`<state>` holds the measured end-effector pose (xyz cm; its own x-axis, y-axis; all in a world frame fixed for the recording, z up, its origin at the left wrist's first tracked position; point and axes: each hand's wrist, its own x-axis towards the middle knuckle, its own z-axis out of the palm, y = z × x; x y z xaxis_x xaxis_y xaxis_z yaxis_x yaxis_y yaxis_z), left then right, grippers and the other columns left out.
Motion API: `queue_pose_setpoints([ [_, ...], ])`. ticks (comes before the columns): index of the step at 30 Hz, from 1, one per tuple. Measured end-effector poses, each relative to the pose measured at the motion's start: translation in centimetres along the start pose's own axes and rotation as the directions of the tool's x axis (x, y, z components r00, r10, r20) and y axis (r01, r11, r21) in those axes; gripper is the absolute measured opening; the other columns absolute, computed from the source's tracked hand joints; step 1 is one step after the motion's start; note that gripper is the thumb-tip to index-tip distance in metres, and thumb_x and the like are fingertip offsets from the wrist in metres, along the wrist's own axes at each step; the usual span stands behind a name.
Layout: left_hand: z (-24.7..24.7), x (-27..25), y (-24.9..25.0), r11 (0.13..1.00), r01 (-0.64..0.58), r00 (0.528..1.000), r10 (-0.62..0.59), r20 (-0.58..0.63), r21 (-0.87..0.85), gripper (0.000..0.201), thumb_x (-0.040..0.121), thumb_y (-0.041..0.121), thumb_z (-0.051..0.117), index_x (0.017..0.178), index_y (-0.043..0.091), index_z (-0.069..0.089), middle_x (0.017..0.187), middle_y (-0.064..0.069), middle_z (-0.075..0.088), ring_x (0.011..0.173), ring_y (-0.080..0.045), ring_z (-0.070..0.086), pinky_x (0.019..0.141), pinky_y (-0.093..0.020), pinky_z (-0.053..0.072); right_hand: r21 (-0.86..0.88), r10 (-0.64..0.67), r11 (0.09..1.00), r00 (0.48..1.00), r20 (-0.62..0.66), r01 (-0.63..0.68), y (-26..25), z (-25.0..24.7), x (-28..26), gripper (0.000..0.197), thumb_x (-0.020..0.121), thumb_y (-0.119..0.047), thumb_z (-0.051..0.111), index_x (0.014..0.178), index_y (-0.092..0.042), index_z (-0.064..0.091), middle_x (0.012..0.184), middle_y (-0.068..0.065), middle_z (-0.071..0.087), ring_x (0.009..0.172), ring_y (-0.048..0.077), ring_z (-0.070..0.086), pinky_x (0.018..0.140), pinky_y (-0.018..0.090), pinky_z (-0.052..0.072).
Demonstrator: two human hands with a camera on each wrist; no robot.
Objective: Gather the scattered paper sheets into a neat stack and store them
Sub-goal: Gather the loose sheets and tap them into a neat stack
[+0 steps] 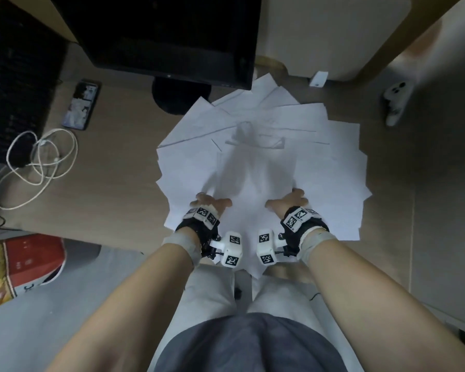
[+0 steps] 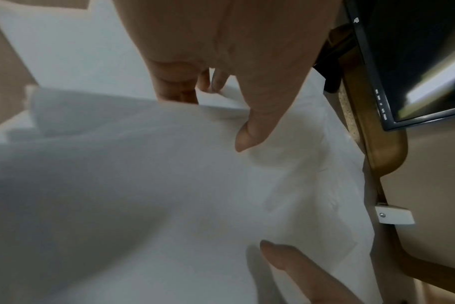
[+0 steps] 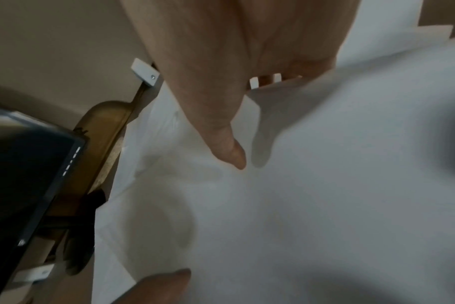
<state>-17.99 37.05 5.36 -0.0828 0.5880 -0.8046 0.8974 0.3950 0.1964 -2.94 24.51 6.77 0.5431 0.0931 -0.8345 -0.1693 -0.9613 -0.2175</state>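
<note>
Several white paper sheets (image 1: 266, 157) lie fanned out in an overlapping pile on the wooden desk (image 1: 113, 183). My left hand (image 1: 210, 202) is at the pile's near left. Its fingers (image 2: 179, 88) are tucked under raised sheet edges (image 2: 117, 127) and its thumb (image 2: 249, 133) lies on top. My right hand (image 1: 287, 201) is at the near middle of the pile. There its fingers (image 3: 273, 79) are slipped behind a lifted sheet (image 3: 351, 144) and its thumb (image 3: 231, 150) points down onto the paper. The two hands are a short gap apart.
A dark monitor (image 1: 167, 36) on a round black base (image 1: 180, 95) stands just behind the pile. A phone (image 1: 81, 104), a coiled white cable (image 1: 38, 162) and a black keyboard (image 1: 14, 76) lie at the left. At the far right lies a white device (image 1: 395, 103). A red-and-white bag (image 1: 24, 264) sits below the desk edge.
</note>
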Motion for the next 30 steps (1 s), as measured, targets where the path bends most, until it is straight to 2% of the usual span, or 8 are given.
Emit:
queue_pose_setpoints([
  [6, 1.0, 1.8, -2.9, 0.997, -0.008, 0.998, 0.012, 0.059, -0.071, 0.098, 0.033, 0.053, 0.078, 0.118, 0.008, 0.062, 0.100, -0.009, 0.070, 0.088, -0.030, 0.068, 0.089, -0.041, 0.055, -0.008, -0.032, 0.999, 0.998, 0.062, 0.032, 0.6, 1.2, 0.4, 0.086, 0.065, -0.041, 0.075, 0.139, -0.013, 0.040, 0.135, 0.014, 0.052, 0.120, 0.035, 0.052, 0.100, 0.043, 0.045],
  [10, -0.7, 0.0, -1.5, 0.987, -0.101, 0.993, 0.107, 0.041, -0.124, 0.057, 0.074, 0.019, 0.076, 0.125, -0.002, 0.059, 0.101, -0.012, 0.065, 0.088, -0.026, 0.062, 0.079, -0.028, 0.048, 0.138, -0.040, 0.990, 0.989, 0.140, 0.021, 0.5, 1.4, 0.2, 0.084, 0.080, -0.024, 0.073, 0.143, 0.001, 0.023, 0.134, 0.017, 0.051, 0.114, 0.034, 0.055, 0.090, 0.036, 0.047],
  [13, -1.7, -0.9, 0.2, 0.981, -0.155, 0.987, 0.158, 0.017, -0.113, 0.058, 0.078, 0.012, 0.070, 0.131, 0.002, 0.051, 0.119, -0.015, 0.062, 0.091, -0.025, 0.055, 0.079, -0.028, 0.044, 0.180, -0.058, 0.983, 0.985, 0.166, 0.027, 0.3, 1.6, -0.1, 0.079, 0.085, -0.021, 0.070, 0.145, 0.001, 0.024, 0.135, 0.017, 0.049, 0.114, 0.032, 0.055, 0.080, 0.032, 0.044],
  [17, -2.1, -0.5, 2.8, 0.971, -0.229, 0.973, 0.225, 0.059, 0.069, 0.064, 0.064, 0.027, 0.067, 0.126, 0.018, 0.056, 0.128, -0.010, 0.059, 0.109, -0.032, 0.056, 0.092, -0.035, 0.046, 0.215, -0.042, 0.976, 0.994, 0.097, 0.020, 0.8, 1.0, 0.2, 0.034, 0.087, -0.015, 0.067, 0.110, 0.003, 0.049, 0.102, 0.013, 0.061, 0.087, 0.024, 0.056, 0.075, 0.028, 0.045],
  [21, -1.2, -0.6, 6.2, 0.899, -0.422, 0.896, 0.393, 0.206, 0.117, 0.044, 0.084, 0.006, 0.063, 0.127, 0.012, 0.059, 0.129, -0.010, 0.060, 0.122, -0.030, 0.053, 0.102, -0.033, 0.041, 0.250, 0.107, 0.961, 0.992, 0.068, -0.121, 2.5, 0.3, 1.5, 0.018, 0.089, -0.019, 0.057, 0.089, -0.003, 0.048, 0.045, 0.004, 0.060, 0.096, 0.026, 0.064, 0.062, 0.026, 0.045],
  [24, 0.2, -0.8, 7.8, 0.817, -0.535, 0.822, 0.444, 0.356, 0.215, 0.045, 0.085, 0.010, 0.064, 0.130, 0.013, 0.058, 0.135, -0.009, 0.058, 0.124, -0.029, 0.053, 0.103, -0.028, 0.042, 0.187, 0.198, 0.964, 0.980, -0.015, -0.192, 4.1, 0.7, 1.8, 0.023, 0.085, -0.021, 0.059, 0.095, 0.000, 0.056, 0.090, 0.007, 0.072, 0.096, 0.027, 0.064, 0.078, 0.030, 0.049],
  [27, 1.0, 0.4, 8.3, 0.678, -0.600, 0.794, 0.439, 0.421, 0.425, 0.058, 0.082, 0.030, 0.069, 0.137, 0.024, 0.053, 0.141, -0.004, 0.053, 0.128, -0.028, 0.052, 0.107, -0.036, 0.043, -0.053, 0.232, 0.971, 0.973, -0.006, -0.232, 6.7, 3.5, 4.1, 0.043, 0.088, -0.015, 0.051, 0.131, -0.011, 0.054, 0.133, 0.008, 0.055, 0.120, 0.032, 0.053, 0.104, 0.044, 0.034],
  [30, 1.0, 1.8, 8.0, 0.600, -0.637, 0.770, 0.464, 0.438, 0.484, 0.077, 0.073, 0.040, 0.076, 0.142, 0.023, 0.045, 0.146, -0.008, 0.046, 0.130, -0.030, 0.049, 0.105, -0.037, 0.045, 0.203, 0.355, 0.920, 0.933, -0.066, -0.335, 6.7, 5.1, 2.4, 0.060, 0.089, -0.029, 0.053, 0.143, -0.010, 0.037, 0.144, 0.016, 0.044, 0.129, 0.037, 0.046, 0.112, 0.050, 0.027],
])
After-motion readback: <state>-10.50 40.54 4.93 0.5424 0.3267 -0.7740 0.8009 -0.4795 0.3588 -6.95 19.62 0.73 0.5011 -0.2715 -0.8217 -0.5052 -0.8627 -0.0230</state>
